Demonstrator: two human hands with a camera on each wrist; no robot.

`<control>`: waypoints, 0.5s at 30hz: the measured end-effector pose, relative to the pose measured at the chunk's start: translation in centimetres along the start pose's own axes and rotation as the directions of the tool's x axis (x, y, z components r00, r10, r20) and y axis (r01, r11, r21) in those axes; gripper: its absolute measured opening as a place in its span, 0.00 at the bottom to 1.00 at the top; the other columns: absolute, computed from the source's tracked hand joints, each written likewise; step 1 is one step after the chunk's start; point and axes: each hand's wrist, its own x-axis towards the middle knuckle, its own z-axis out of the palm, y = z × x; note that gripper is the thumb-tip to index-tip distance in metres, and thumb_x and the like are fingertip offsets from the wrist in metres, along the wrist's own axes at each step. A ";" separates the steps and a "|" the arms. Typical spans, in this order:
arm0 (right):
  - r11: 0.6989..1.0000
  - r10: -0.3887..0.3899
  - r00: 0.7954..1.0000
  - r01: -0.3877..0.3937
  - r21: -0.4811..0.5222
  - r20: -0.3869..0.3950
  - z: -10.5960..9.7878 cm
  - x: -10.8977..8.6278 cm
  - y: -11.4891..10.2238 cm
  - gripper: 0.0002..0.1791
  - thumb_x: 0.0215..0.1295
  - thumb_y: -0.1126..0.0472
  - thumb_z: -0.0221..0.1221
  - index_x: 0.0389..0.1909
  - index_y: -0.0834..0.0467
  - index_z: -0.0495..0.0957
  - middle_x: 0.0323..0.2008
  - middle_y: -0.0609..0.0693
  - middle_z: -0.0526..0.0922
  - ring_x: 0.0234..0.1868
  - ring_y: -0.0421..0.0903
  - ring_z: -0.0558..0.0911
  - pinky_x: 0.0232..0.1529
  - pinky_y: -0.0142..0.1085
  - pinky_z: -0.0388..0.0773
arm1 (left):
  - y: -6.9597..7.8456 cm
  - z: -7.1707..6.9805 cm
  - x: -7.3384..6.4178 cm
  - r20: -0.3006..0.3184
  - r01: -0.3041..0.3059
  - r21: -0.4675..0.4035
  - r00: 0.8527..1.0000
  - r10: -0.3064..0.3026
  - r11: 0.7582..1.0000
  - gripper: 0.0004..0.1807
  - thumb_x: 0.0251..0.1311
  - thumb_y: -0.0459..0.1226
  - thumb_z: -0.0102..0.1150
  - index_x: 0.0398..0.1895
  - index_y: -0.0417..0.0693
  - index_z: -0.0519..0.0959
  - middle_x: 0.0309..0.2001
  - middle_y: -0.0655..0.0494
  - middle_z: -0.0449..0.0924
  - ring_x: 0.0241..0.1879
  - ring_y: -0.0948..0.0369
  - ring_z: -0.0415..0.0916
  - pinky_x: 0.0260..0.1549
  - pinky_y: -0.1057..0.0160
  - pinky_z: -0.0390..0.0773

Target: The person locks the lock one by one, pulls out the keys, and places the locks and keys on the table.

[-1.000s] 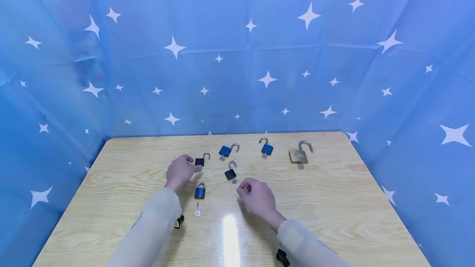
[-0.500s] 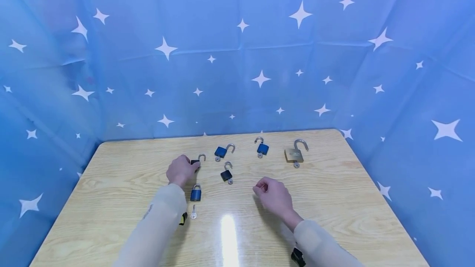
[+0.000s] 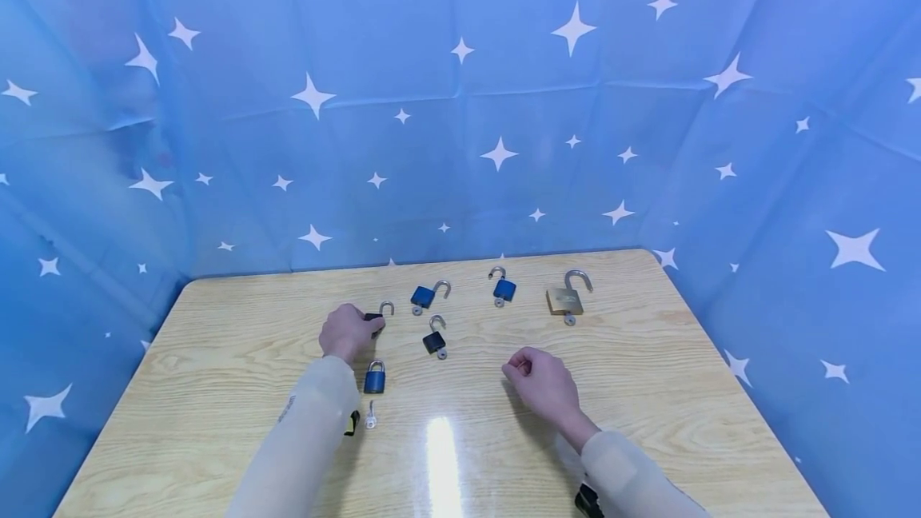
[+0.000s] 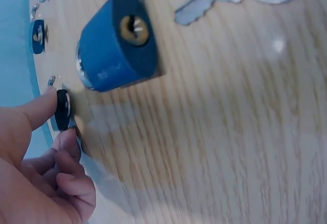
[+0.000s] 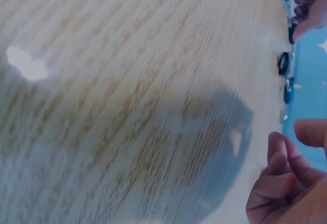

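My left hand pinches a small black padlock between thumb and fingers, at the left of the table. Its shackle stands open, pointing away from me. Just nearer to me is a blue padlock with its shackle closed; in the left wrist view its brass keyhole faces the camera. A loose silver key lies in front of it. My right hand hovers over the right-middle of the table, fingers loosely curled, thumb apart from them in the right wrist view, holding nothing.
Several unlocked padlocks with keys in them lie farther back: a black padlock, a blue padlock, another blue padlock and a large brass padlock. A blue starry curtain hangs along the wooden table's back edge.
My left hand has closed in on the black padlock and now pinches it. My right hand has drawn away to the right. The head view has turned slightly, shifting the scene left.
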 end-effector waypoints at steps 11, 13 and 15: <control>1.000 0.008 1.000 -0.008 0.010 0.022 0.3 -0.4 0.3 0.06 0.63 0.54 0.61 0.30 0.51 0.82 0.24 0.43 0.79 0.25 0.39 0.73 0.28 0.34 0.68 | -0.8 -0.4 0.3 0.047 -0.001 -0.055 0.999 0.003 0.998 0.29 0.59 0.53 0.63 0.08 0.54 0.61 0.09 0.62 0.54 0.12 0.64 0.53 0.13 0.65 0.55; 1.000 0.004 1.000 -0.004 0.007 0.021 0.3 -0.4 0.3 0.06 0.63 0.54 0.61 0.30 0.51 0.82 0.24 0.43 0.79 0.25 0.39 0.73 0.28 0.34 0.68 | -0.9 -0.3 0.3 0.051 -0.002 -0.067 0.999 0.005 0.998 0.29 0.60 0.52 0.62 0.08 0.54 0.61 0.09 0.63 0.54 0.11 0.64 0.52 0.12 0.66 0.55; 1.000 -0.002 1.000 0.002 0.005 0.018 0.3 -0.5 0.3 0.06 0.63 0.54 0.61 0.29 0.52 0.82 0.24 0.44 0.79 0.24 0.39 0.73 0.28 0.34 0.68 | -1.0 -0.3 0.4 0.056 -0.005 -0.081 0.998 0.009 0.997 0.29 0.60 0.53 0.62 0.08 0.54 0.60 0.09 0.63 0.53 0.11 0.64 0.51 0.12 0.66 0.54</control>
